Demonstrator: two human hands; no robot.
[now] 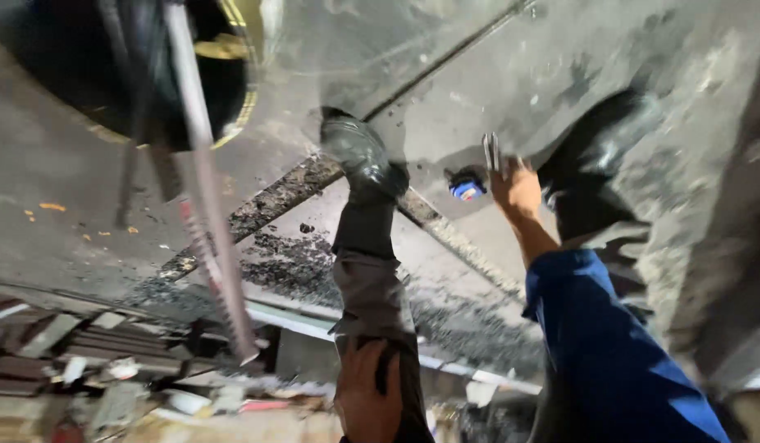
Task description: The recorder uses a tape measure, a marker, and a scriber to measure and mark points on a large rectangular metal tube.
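My right hand, at the end of a blue sleeve, reaches down to the concrete floor. Its fingertips pinch a thin, shiny metal piece that stands up from the floor. A small blue and black object lies just left of that hand. My left hand rests on the knee of my dark trouser leg and holds nothing. My black shoes stand on the floor, one left of the blue object and the other right of my right hand.
A blurred long metal rod slants across the left. Behind it at top left is a big dark round thing with a yellow rim. Black grit lies along a floor joint. Scrap and clutter fill the lower left.
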